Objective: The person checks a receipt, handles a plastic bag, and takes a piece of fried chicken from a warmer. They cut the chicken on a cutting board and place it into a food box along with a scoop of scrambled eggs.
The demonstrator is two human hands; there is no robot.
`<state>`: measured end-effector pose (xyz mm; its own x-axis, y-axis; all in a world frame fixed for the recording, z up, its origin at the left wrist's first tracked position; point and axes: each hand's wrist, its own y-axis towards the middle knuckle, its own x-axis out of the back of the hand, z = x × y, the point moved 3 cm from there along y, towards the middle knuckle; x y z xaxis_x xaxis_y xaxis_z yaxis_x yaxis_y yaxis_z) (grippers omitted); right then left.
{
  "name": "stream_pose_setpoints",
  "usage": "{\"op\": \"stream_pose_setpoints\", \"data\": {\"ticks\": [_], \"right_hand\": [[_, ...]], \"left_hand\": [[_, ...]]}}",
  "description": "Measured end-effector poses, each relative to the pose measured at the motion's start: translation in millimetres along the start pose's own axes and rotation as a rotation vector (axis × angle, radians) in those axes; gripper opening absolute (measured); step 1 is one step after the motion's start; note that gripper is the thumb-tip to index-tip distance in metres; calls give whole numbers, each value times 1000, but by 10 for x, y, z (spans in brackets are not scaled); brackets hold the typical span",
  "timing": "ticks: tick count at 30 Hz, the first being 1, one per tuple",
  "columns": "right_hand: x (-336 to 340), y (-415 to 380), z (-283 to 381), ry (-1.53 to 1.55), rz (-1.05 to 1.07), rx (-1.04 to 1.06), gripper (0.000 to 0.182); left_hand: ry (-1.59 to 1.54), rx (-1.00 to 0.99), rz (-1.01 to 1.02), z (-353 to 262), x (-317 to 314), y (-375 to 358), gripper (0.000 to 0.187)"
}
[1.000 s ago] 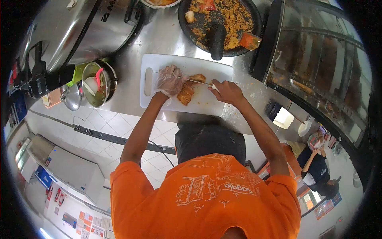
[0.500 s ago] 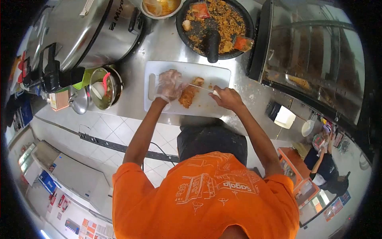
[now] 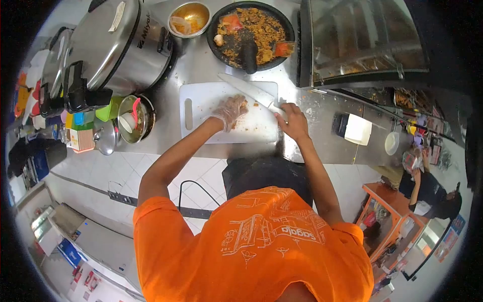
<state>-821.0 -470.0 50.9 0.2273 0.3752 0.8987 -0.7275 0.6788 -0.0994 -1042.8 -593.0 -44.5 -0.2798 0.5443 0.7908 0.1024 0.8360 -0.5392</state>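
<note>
My left hand (image 3: 231, 111), in a clear plastic glove, is closed over fried chicken (image 3: 245, 104) on the white cutting board (image 3: 201, 132). Most of the chicken is hidden under the fingers; orange-brown bits show beside them. At the board's right edge, my bare right hand (image 3: 293, 122) has thumb and fingers around the handle end of a large kitchen knife (image 3: 246, 89). Its blade slants over the upper part of the board, pointing up and left, apart from the left hand. Crumbs dot the board.
Beyond the board stand a black stone mortar (image 3: 217, 46) with crumbly food, a pestle (image 3: 248, 56) and a metal bowl (image 3: 193, 10). A large steel cooker (image 3: 108, 45) and a pot (image 3: 149, 118) are left. A glass cabinet (image 3: 367, 40) and another person (image 3: 432, 191) are right.
The knife has left the chicken and now lies slanted across the upper board. My left hand has moved right and down over the chicken. The whole view has shifted slightly.
</note>
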Motion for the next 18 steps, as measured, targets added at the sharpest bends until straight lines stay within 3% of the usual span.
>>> {"op": "stream_pose_setpoints", "data": {"ticks": [1, 3, 4, 8, 10, 11, 12, 14, 17, 18], "right_hand": [[22, -105, -77, 4, -12, -5, 42], [76, -350, -306, 194, -140, -58, 35], [184, -503, -343, 311, -130, -139, 28], [330, -1205, -727, 349, -152, -318, 25], [270, -1643, -991, 391, -198, -402, 23], [289, -1841, -1071, 398, -195, -454, 23], [321, -2027, -1116, 403, -183, -507, 23], [295, -2401, -1198, 404, -219, -573, 24], [24, -2856, -1527, 363, -257, -583, 24], [-39, -2998, -1603, 364, -276, -605, 24]], "left_hand": [[13, -4, -1, -26, 68, -43, 92], [-109, 36, 1, -97, 274, -142, 69], [-96, 26, 1, -119, 268, -163, 69], [-74, 15, -291, 39, 24, -60, 47], [-92, 131, -82, -203, 439, -239, 63], [111, 29, -45, -90, 274, -150, 77], [182, 148, 160, -261, 455, -309, 91], [334, 167, 121, 35, 11, -39, 95], [228, 186, 99, -59, 208, -101, 90], [271, 149, -21, 27, 80, -80, 83]]}}
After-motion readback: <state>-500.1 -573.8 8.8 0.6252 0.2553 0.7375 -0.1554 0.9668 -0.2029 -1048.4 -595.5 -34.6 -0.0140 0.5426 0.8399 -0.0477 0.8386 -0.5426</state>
